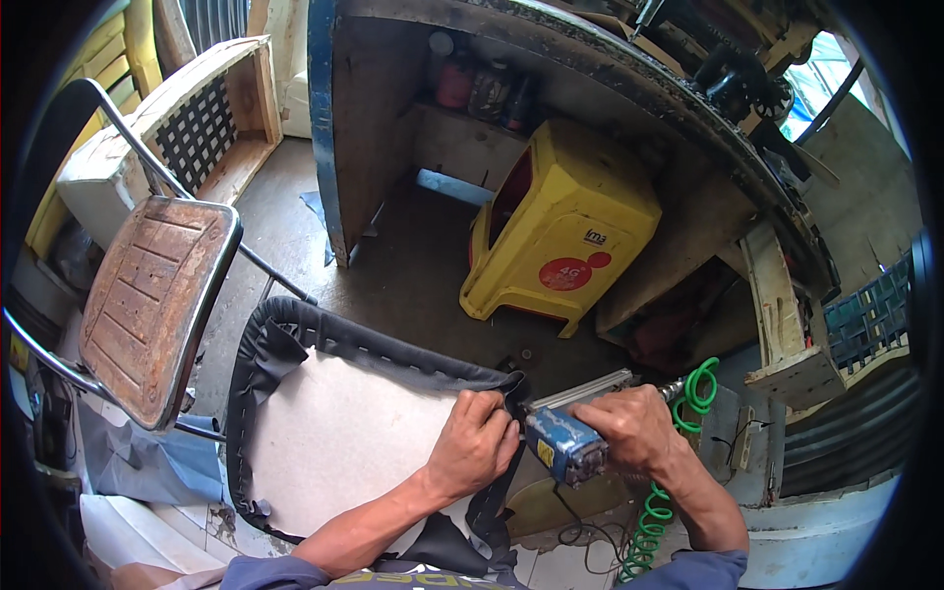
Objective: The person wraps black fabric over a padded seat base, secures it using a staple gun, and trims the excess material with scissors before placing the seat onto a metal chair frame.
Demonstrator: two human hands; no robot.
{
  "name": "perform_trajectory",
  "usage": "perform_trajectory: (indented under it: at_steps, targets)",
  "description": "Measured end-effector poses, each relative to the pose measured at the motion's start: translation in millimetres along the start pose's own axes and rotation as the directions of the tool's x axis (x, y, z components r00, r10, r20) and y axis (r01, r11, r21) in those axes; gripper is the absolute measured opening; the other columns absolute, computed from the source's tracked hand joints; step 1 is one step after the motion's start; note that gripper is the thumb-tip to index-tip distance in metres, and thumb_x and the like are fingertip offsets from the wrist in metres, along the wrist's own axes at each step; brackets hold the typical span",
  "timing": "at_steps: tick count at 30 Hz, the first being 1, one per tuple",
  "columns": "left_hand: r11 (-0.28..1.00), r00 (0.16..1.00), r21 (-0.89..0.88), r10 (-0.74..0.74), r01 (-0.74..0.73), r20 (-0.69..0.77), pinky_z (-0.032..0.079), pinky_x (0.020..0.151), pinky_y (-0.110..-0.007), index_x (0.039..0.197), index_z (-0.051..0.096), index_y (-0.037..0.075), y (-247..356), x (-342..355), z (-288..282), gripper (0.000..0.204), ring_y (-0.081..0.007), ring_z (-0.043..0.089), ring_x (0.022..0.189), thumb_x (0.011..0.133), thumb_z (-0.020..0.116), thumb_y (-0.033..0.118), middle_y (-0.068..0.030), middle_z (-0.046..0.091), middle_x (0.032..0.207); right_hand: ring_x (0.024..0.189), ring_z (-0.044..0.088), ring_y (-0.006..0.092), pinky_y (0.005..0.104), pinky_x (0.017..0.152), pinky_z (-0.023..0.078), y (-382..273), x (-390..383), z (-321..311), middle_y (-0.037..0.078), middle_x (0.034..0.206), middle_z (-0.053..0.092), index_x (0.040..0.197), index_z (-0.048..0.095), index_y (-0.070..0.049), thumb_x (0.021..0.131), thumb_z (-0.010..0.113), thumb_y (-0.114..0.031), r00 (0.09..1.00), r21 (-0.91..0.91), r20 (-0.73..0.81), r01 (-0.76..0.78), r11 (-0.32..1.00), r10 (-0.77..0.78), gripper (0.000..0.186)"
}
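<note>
Across my lap lies a seat cushion, its pale backing board (339, 433) facing up. Black cover fabric (393, 346) is folded over its edges, with a row of staples along the far side. My left hand (475, 440) is closed at the far right corner, pinching the black fabric there. In my right hand (637, 430) is a blue staple gun (562, 447), gripped by its handle. The gun's nose is close to that corner, just right of my left fingers; whether it touches is hidden. At the near edge the fabric hangs loose.
A green coiled air hose (700, 383) trails from the gun. Beyond the cushion, a yellow plastic stool (590, 216) lies on its side under a workbench (329, 128). A rusty-seated metal chair (157, 295) stands left, near a wooden frame with woven webbing (202, 138).
</note>
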State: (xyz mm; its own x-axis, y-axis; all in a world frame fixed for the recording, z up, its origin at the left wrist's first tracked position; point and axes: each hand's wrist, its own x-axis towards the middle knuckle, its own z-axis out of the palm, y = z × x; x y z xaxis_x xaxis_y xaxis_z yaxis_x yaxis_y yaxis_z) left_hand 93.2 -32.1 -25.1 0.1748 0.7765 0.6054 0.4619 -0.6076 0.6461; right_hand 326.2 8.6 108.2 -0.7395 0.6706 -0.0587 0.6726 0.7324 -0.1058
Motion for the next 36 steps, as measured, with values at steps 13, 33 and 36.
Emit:
perform_trajectory:
  at_steps: [13, 33, 36]
  targets:
    - [0.998, 0.999, 0.057, 0.028, -0.027, -0.017, 0.043, 0.071, -0.04, 0.112, 0.079, 0.016, 9.4, -0.3, 0.3, 0.027, -0.0254, 0.055, 0.084, 0.087, 0.086, 0.023, -0.0076, 0.056, 0.099, 0.078, 0.077, 0.0307, 0.034, 0.071, 0.062, 2.4, -49.2, 6.8, 0.011, 0.09, 0.077, 0.102, 0.076, -0.003, 0.066, 0.086, -0.01, 0.931, 0.468, -0.207, -0.175, 0.866, 0.3, 0.038]
    - [0.995, 0.982, 0.05, -0.076, 0.086, -0.173, 0.044, 0.068, -0.038, 0.094, 0.075, 0.003, 1.9, -6.3, 9.3, 0.014, -0.0248, 0.051, 0.079, 0.081, 0.082, 0.003, -0.0077, 0.054, 0.088, 0.076, 0.076, 0.0322, 0.0413, 0.064, 0.061, -23.6, -24.5, 19.4, 0.011, 0.085, 0.077, 0.102, 0.076, -0.008, 0.061, 0.093, -0.023, 0.97, 0.162, -0.103, -0.204, 0.965, 0.222, 0.047]
    - [0.982, 0.99, 0.139, -0.116, 0.127, -0.083, 0.043, 0.077, -0.042, 0.092, 0.072, 0.005, 1.6, -18.1, -1.3, 0.026, -0.0288, 0.053, 0.089, 0.08, 0.087, 0.023, -0.0094, 0.057, 0.098, 0.077, 0.076, 0.0335, 0.0417, 0.065, 0.061, -24.7, -20.2, 15.1, 0.011, 0.088, 0.078, 0.099, 0.075, -0.008, 0.062, 0.092, -0.023, 0.964, 0.193, -0.118, -0.214, 0.958, 0.239, 0.044]
